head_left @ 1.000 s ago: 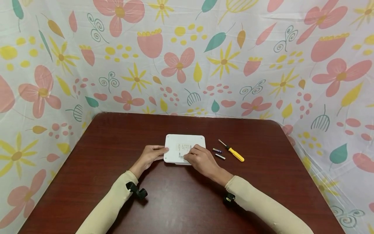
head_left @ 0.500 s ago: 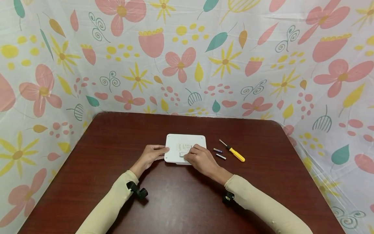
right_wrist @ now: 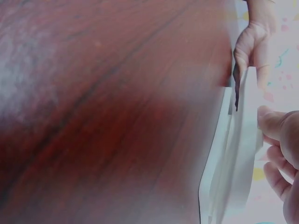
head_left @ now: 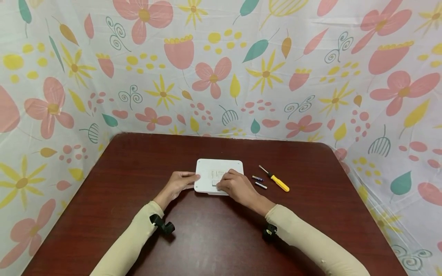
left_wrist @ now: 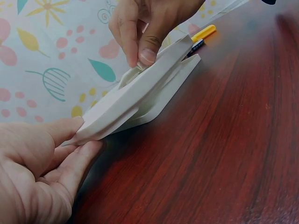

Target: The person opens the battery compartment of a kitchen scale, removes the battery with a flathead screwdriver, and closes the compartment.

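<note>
A flat white device (head_left: 203,174), its face with a printed label upward, lies on the table and resembles an upturned kitchen scale. My left hand (head_left: 180,181) grips its left edge, thumb on top and fingers underneath, as the left wrist view (left_wrist: 42,163) also shows. Over the device's lower middle, my right hand (head_left: 238,186) pinches a small white cover (head_left: 215,183) between thumb and fingers. In the left wrist view that cover (left_wrist: 126,78) stands tilted up from the surface. The right hand hides whatever lies beneath its palm.
Two small batteries, one dark (head_left: 257,178) and one silvery (head_left: 261,185), lie right of the device. Beside them is a screwdriver (head_left: 279,183) with a yellow handle. The brown table (head_left: 200,237) ends at a flower-patterned curtain (head_left: 214,96).
A second ago dark print showed by the right fingertips; now the small white cover shows there, slightly raised. The left hand and the device have barely moved.
</note>
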Demonstrator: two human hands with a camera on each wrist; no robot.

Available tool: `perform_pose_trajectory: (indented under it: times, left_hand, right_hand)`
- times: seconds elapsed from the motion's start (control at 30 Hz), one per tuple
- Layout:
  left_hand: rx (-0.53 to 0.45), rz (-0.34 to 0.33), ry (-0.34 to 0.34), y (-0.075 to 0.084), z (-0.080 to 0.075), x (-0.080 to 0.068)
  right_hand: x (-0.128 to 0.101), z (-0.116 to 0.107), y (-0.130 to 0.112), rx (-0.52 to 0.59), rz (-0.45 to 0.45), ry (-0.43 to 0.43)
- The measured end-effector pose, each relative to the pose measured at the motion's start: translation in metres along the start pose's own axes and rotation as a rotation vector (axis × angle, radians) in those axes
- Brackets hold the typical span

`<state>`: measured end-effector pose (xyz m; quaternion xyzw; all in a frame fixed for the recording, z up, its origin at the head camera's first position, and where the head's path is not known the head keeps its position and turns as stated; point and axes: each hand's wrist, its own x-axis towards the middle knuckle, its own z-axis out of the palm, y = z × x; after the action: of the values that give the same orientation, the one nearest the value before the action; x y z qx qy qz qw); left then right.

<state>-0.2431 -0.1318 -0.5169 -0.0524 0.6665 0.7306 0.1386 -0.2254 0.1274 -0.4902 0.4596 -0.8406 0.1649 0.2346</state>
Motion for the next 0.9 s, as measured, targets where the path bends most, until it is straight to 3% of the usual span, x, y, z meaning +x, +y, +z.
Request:
perform_pose_trajectory:
  times: [0.53,0.9]
  left_hand:
    - [-0.001,0.018,-0.015,-0.0030,-0.0015,0.0012]
    - [0.011,0.003,-0.001,-0.0031,-0.0003,0.0013]
  right_hand:
    - [-0.0011,0.0002,0.0050,0.008,-0.050,-0.035]
    - [-0.0024,-0.0043,0.0023,0.012,0.007,-0.128]
